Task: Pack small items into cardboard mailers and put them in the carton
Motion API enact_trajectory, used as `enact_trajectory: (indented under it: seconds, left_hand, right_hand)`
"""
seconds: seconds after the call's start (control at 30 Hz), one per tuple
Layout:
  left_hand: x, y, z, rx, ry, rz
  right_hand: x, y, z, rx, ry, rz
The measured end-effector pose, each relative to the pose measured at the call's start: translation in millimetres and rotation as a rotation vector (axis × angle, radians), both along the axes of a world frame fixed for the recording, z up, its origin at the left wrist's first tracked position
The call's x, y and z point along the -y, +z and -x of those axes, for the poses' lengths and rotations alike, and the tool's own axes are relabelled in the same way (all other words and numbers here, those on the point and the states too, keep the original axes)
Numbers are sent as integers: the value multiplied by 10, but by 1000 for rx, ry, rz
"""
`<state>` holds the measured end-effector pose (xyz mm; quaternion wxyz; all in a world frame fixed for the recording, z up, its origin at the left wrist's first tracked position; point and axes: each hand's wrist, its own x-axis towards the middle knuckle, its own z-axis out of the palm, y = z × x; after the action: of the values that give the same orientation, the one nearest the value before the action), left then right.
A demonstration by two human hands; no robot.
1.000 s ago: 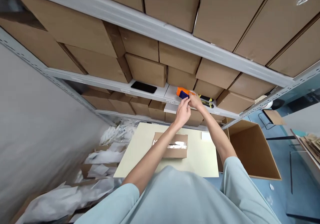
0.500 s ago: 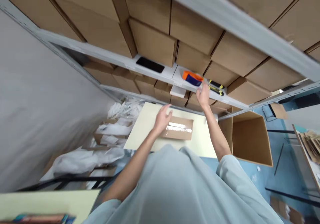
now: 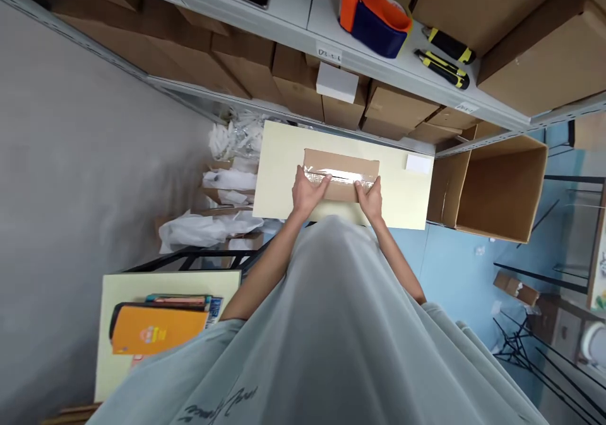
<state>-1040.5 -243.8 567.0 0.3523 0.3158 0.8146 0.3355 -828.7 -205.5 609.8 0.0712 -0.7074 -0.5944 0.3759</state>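
Note:
A small cardboard box (image 3: pixel 341 161), with shiny clear tape along its top, rests on a cream tabletop (image 3: pixel 279 153). My left hand (image 3: pixel 307 192) grips its left end, thumb lying on the tape. At the right end, my right hand (image 3: pixel 370 197) holds the box the same way, thumb on top. The undersides of the fingers are hidden. On the shelf above lie an orange and dark blue tape dispenser (image 3: pixel 376 21) and two black and yellow utility knives (image 3: pixel 447 59), apart from both hands.
Cardboard boxes (image 3: pixel 298 84) fill the metal shelf (image 3: pixel 284 17) ahead. A large open carton (image 3: pixel 502 185) stands right of the table. White plastic bags (image 3: pixel 203 229) lie to the left. An orange book (image 3: pixel 156 330) rests on a side table. A white label (image 3: pixel 418 163) lies on the tabletop.
My right hand has come down from the shelf beside the tape dispenser to the box's right end. My left hand has closed on the left end. The view has tilted down.

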Motion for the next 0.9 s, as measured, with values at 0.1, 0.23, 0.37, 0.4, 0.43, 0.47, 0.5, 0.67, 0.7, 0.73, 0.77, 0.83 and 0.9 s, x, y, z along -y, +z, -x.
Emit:
enact_trajectory:
  seconds: [0.1,0.23,0.37,0.4,0.43,0.47,0.5,0.67,0.7,0.73,0.77,0.83,0.9]
  left_hand:
    - [-80,-20,-91,-58,28,48]
    - [-115,-40,-55,-101,58,94]
    - [-24,-58,95,-75,60,48]
    - [8,-64,133,-58,47,28]
    - [39,-71,170,-38,38,7]
    - [67,-78,203,-9,36,-12]
    - [91,-84,234,28,33,-30]
    - [138,-79,403,130,-126,-132]
    - [127,-66,445,96,-162,-148]
    - [106,-49,490,57,-189,-162]
    - [77,-27,535,23,-209,-180]
    - [3,19,621,-4,-257,-237]
    - [-58,48,688,6,-308,-305]
  right_hand:
    - [-89,11,53,87,-56,73]
    - [-142,-24,78,228,-59,86]
    - [-116,-92,20,264,-24,76]
    - [-100,-105,-3,268,-23,70]
    - [-83,-114,-26,266,-21,57]
    - [-65,-119,-49,255,-13,38]
    - [-48,-120,-70,234,-1,7]
    - [2,-48,-146,159,-55,-187]
    - [2,-15,-161,138,-87,-210]
    - [0,24,-179,107,-110,-232]
    - [-1,68,-201,72,-125,-261]
    - [5,157,-256,14,-134,-326]
    - [35,219,-314,-19,-147,-373]
